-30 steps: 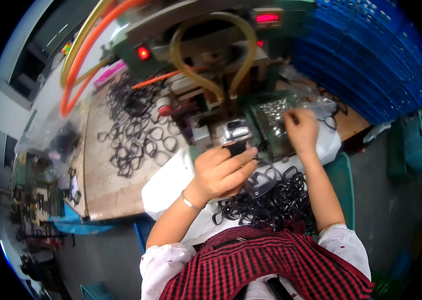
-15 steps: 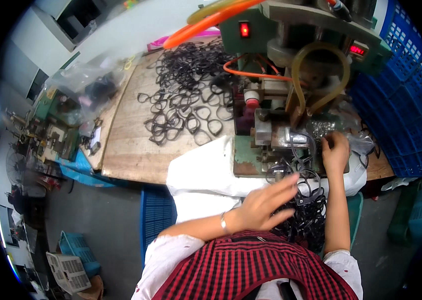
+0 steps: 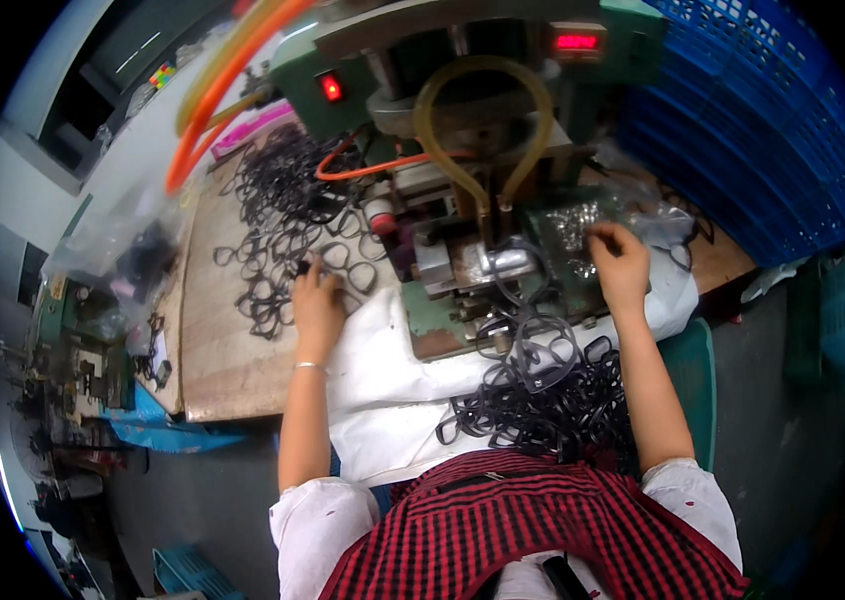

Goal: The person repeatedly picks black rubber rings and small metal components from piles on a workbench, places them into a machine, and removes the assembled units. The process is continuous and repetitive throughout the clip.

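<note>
My left hand (image 3: 318, 308) reaches into the near edge of a pile of black eyeglass frames (image 3: 283, 235) on the wooden table. Its fingers are stretched forward, fingertips touching the frames. Over a bed of small shiny metal pieces (image 3: 575, 222), right of the press machine (image 3: 473, 262), my right hand (image 3: 625, 268) is closed in a pinch; what its fingertips hold is too small to make out. A dark eyeglass frame (image 3: 518, 292) hangs at the machine's metal fixture, between my hands. More black frames (image 3: 543, 410) lie heaped on the white cloth before my lap.
Blue plastic crates (image 3: 743, 130) stand to the right of the machine. An orange hose (image 3: 208, 95) curves past its left side, and a yellowish tube (image 3: 428, 110) loops at its front. A white cloth (image 3: 373, 400) drapes over the table's front edge.
My left hand has swung from above the lap heap out to the left, onto the frames on the table. My right hand stays at the metal pieces. The view has shifted to the right.
</note>
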`<state>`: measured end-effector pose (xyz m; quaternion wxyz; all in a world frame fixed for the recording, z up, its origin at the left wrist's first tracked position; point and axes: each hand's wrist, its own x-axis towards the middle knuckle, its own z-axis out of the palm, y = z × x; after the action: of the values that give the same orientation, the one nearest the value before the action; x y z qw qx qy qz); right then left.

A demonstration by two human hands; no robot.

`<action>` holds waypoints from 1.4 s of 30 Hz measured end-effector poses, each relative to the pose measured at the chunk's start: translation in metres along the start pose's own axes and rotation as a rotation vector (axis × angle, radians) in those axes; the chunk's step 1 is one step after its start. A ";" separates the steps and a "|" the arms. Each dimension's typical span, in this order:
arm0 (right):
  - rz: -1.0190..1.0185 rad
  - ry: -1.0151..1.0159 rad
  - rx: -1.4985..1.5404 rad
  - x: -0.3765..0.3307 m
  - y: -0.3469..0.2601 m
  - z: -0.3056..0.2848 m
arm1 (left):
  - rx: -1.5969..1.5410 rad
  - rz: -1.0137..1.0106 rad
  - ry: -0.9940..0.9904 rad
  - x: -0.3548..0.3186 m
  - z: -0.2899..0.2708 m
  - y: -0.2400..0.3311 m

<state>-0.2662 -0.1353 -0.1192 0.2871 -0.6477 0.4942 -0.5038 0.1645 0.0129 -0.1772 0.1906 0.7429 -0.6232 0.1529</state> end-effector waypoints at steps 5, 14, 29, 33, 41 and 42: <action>0.046 0.085 -0.044 -0.032 0.015 -0.046 | -0.028 -0.146 0.336 -0.011 -0.005 0.009; -0.105 -0.319 0.238 0.007 -0.100 0.008 | -1.001 -0.526 0.482 0.018 -0.023 0.070; 0.139 -0.355 0.649 -0.025 -0.122 0.038 | -1.303 0.106 0.611 0.077 -0.144 0.188; -0.140 -0.314 0.227 -0.019 -0.088 0.010 | -1.207 0.462 0.490 0.045 -0.127 0.195; -0.384 0.043 -0.638 0.001 0.024 -0.008 | -0.550 0.867 0.444 0.048 -0.102 0.224; -0.298 0.031 -0.552 0.007 0.024 -0.010 | -0.555 0.861 0.452 0.047 -0.100 0.225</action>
<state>-0.2842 -0.1487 -0.1342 0.0160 -0.7587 0.5162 -0.3971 -0.0474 -0.0149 -0.0465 0.4283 0.2921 -0.8307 0.2029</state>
